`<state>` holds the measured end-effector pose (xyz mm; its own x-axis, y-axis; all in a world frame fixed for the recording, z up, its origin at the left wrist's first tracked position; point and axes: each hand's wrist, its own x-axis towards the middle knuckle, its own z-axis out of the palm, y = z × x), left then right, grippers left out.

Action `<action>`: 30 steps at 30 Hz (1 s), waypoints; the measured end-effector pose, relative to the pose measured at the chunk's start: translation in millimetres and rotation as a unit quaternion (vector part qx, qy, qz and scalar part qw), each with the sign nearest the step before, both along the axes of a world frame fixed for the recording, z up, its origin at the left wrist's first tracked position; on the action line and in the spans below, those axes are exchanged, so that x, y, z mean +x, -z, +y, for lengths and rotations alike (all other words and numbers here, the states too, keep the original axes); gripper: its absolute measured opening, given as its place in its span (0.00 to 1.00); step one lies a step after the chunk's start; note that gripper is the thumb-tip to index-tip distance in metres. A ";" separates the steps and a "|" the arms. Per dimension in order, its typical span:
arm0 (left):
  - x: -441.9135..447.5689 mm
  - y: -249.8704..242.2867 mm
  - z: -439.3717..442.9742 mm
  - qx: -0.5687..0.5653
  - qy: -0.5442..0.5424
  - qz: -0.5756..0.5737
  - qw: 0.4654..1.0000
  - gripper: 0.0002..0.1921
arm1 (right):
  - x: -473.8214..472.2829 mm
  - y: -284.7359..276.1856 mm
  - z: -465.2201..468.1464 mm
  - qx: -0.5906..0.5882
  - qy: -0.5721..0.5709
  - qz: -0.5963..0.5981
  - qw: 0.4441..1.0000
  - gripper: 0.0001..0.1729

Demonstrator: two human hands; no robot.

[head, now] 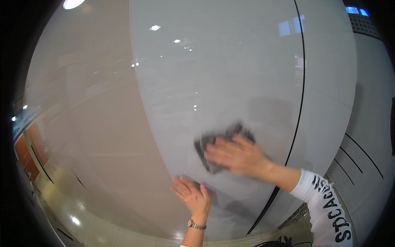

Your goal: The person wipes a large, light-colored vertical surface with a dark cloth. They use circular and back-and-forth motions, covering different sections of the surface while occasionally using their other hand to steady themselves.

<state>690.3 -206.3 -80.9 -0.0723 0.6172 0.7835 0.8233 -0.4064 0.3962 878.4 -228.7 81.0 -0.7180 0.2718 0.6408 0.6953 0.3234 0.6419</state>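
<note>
My right hand (236,154) lies spread over a dark grey cloth (216,165), pressing it against a glossy light grey panel (216,80). Both the hand and the cloth are blurred. My left hand (193,196), fingers apart and holding nothing, rests at the panel's lower left edge, beside a glossy beige panel (117,148). A metal wristwatch is on the left wrist, and a white sleeve with dark lettering covers the right forearm.
A thin black strip (304,77) runs down the right part of the grey panel. Farther right stands a grey surface with dark slots (351,159). A tiled floor (135,236) shows below, with a black cable (302,243) near the bottom. Orange-brown panels (26,157) stand at the far left.
</note>
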 end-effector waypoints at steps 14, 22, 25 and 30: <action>-24.4 12.0 11.7 0.036 0.059 -0.026 0.997 0.35 | 44.0 -28.7 7.5 0.050 -0.049 -0.016 0.997 0.32; -18.7 -36.5 26.4 0.172 0.054 0.030 0.983 0.33 | 65.9 -141.7 -15.1 0.253 0.034 0.323 0.911 0.30; -39.5 -57.0 35.8 0.229 0.012 0.042 0.972 0.32 | 43.3 -61.8 17.7 0.251 0.015 0.264 0.931 0.36; -48.5 -65.3 61.1 0.285 -0.021 0.087 0.954 0.30 | 4.3 158.5 -29.5 0.019 0.103 0.205 0.973 0.42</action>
